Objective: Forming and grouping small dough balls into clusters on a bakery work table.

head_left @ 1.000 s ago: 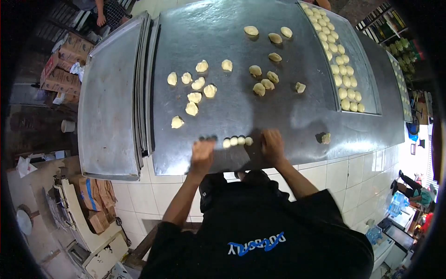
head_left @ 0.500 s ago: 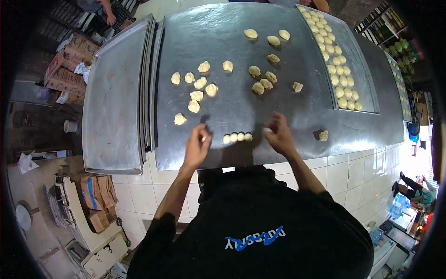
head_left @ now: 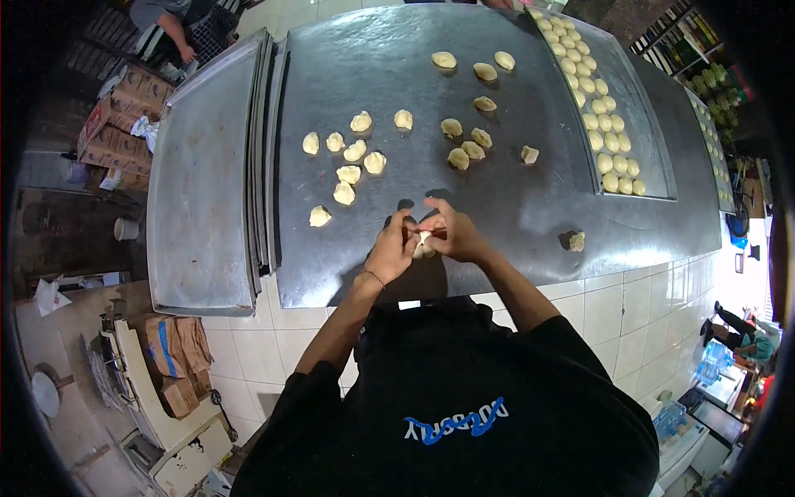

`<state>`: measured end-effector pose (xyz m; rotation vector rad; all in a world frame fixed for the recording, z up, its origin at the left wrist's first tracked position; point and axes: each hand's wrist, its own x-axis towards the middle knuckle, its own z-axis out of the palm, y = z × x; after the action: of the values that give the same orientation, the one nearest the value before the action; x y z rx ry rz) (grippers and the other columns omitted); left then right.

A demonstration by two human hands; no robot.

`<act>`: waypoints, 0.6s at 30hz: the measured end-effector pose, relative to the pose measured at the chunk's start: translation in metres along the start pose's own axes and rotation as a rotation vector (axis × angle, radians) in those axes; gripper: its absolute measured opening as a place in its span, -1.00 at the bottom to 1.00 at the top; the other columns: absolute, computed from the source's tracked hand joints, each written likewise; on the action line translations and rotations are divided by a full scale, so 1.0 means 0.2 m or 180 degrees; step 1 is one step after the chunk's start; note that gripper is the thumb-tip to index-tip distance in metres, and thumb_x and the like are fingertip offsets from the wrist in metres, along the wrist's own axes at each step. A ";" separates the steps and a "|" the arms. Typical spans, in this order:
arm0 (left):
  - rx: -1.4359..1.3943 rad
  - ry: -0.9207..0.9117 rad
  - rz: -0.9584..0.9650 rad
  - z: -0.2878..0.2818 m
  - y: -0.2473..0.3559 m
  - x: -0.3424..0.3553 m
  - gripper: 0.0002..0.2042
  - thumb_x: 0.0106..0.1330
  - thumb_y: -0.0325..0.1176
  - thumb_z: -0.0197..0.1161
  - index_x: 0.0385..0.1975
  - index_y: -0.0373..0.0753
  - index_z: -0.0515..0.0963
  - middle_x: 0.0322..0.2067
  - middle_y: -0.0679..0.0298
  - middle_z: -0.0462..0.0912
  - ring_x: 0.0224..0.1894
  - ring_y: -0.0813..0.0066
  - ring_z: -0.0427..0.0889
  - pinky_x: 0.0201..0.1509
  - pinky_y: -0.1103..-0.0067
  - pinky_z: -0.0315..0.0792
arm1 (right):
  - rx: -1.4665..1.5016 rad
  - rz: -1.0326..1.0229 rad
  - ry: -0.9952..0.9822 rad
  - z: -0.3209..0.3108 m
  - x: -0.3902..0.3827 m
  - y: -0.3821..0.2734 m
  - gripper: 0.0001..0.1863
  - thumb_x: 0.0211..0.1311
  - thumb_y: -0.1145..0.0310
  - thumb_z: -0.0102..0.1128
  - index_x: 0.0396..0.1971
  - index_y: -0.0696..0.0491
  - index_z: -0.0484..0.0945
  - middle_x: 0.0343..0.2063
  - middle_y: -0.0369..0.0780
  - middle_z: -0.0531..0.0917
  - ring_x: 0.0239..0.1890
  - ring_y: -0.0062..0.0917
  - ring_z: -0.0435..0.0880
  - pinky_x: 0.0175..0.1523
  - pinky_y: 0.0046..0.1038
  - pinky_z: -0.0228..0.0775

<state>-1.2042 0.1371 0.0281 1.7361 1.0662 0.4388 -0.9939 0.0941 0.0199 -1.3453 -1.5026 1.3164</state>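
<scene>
My left hand (head_left: 393,248) and my right hand (head_left: 451,232) meet over the short row of small pale dough balls (head_left: 422,247) near the table's front edge, fingers bent and gripping the dough, which they partly hide. Beyond them, irregular dough pieces (head_left: 344,193) lie scattered on the dark metal table (head_left: 530,211). A lone rough dough piece (head_left: 577,241) sits to the right of my right hand.
Stacked empty-topped metal trays (head_left: 199,207) fill the table's left side. A long tray (head_left: 654,166) of dough balls lies at the right, with another (head_left: 710,149) beyond. A co-worker's arm (head_left: 176,31) shows at top left. Cardboard boxes (head_left: 116,124) stand left.
My hands, apart on either side of the dough row earlier, have moved inward and come together on it, covering most of the balls.
</scene>
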 end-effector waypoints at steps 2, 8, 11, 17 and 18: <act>0.0281 0.0616 0.0515 -0.08 -0.04 -0.03 -0.54 0.21 -0.49 0.17 0.12 -0.38 0.25 -0.10 -0.09 0.52 -0.01 -0.02 0.51 0.08 0.31 0.36 | -0.0613 -0.0502 0.0354 -0.07 -0.04 0.03 -0.47 0.10 0.52 0.20 0.10 0.13 0.27 -0.10 -0.12 0.59 -0.08 -0.46 0.61 0.01 -0.44 0.47; 0.2001 0.2605 -0.0295 -0.43 -0.22 -0.04 -0.73 0.30 -0.35 0.07 -0.10 -0.40 0.43 -0.12 -0.12 0.53 -0.01 -0.07 0.47 0.04 0.28 0.32 | -0.0412 0.0211 0.1986 -0.18 -0.18 0.08 -0.69 0.19 0.49 0.15 -0.04 0.13 0.45 -0.20 -0.13 0.63 -0.19 -0.45 0.63 -0.08 -0.42 0.49; 0.0538 0.1928 0.0070 -0.37 -0.13 -0.02 -0.63 0.47 -0.12 -0.16 -0.21 -0.35 0.43 -0.44 -0.15 0.58 -0.40 -0.10 0.60 -0.35 0.27 0.43 | -0.0633 0.0021 0.1955 -0.02 -0.12 -0.06 -0.82 0.26 0.40 0.11 -0.21 0.15 0.55 -0.41 -0.14 0.63 -0.33 -0.43 0.64 -0.19 -0.44 0.46; -0.1187 0.0416 -0.0682 0.06 0.30 -0.20 -0.53 0.49 -0.12 -0.33 -0.18 -0.41 0.46 -0.20 -0.21 0.52 -0.11 -0.07 0.52 -0.02 0.32 0.34 | -0.0577 -0.0432 0.1452 0.32 -0.09 -0.44 -0.77 0.37 0.28 -0.10 -0.32 0.17 0.37 -0.55 0.03 0.51 -0.46 -0.03 0.53 -0.39 -0.23 0.34; -0.1074 0.0701 -0.0600 0.10 0.34 -0.22 -0.55 0.49 -0.13 -0.29 -0.26 -0.41 0.45 -0.28 -0.03 0.53 -0.19 0.18 0.48 -0.08 0.39 0.34 | -0.0565 -0.0498 0.1608 0.30 -0.09 -0.48 -0.77 0.37 0.28 -0.10 -0.32 0.17 0.37 -0.55 0.03 0.51 -0.46 -0.03 0.53 -0.39 -0.23 0.34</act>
<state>-1.1837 0.0830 0.0884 1.2991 1.2212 0.6604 -1.0712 0.0688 0.1011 -1.4979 -1.3534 0.6864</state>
